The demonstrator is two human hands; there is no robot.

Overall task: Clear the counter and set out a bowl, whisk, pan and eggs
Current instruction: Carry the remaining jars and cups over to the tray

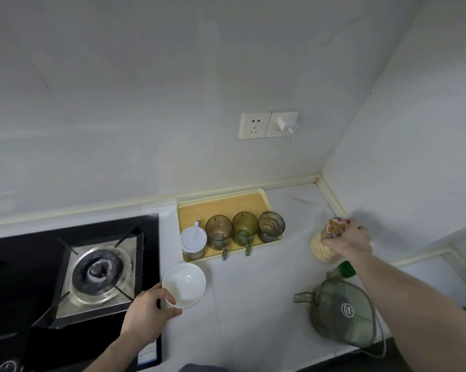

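A white bowl (185, 284) sits on the white counter (256, 299) just right of the gas stove. My left hand (148, 312) grips its near rim, thumb over the edge. At the right, close to the wall corner, stands a clear jar (320, 249) of pale flakes with a patterned lid (334, 226). My right hand (347, 238) holds this jar from above around the lid. No whisk, pan or eggs are in sight.
A black gas stove (73, 267) fills the left. A yellow tray (226, 208) at the back wall holds a white-lidded jar (193, 242) and three glass mugs (244, 229). A green kettle (342, 310) and a green-capped bottle (343, 269) stand under my right forearm.
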